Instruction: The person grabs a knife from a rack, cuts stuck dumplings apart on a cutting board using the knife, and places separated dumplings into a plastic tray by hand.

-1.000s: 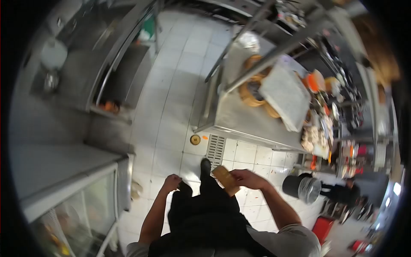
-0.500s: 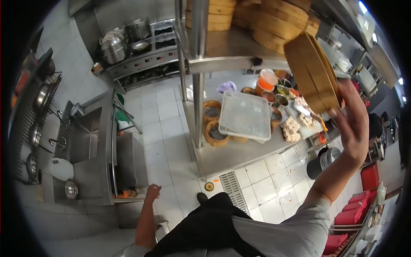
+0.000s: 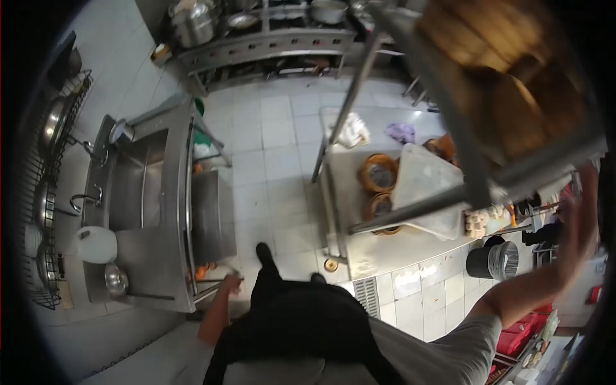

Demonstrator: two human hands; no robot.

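Observation:
My right hand (image 3: 579, 221) is raised at the far right, beside the metal edge of the overhead shelf (image 3: 545, 157). Its fingers look stretched upward and blurred, with no steamer visible in them. On that shelf a bamboo steamer (image 3: 507, 115) stands tilted in front of stacked bamboo steamers (image 3: 478, 29); the shelf edge hides its lower part. Low on the left, my left hand (image 3: 231, 283) hangs by the corner of the sink counter (image 3: 151, 269). Its fingers are loosely bent, apart, with nothing visible in them.
Below the shelf, a steel table (image 3: 372, 256) bears small steamers (image 3: 378, 173), a translucent plastic lid (image 3: 427, 192) and a purple cloth (image 3: 401, 133). A floor drain (image 3: 367, 297) and a small round object (image 3: 330, 265) lie near my feet. A stove (image 3: 269, 48) stands at the back.
The view has turned and moved toward the shelf. My right hand held a bamboo steamer in the air; now it appears off it, with a tilted steamer on the shelf. My left hand stays low.

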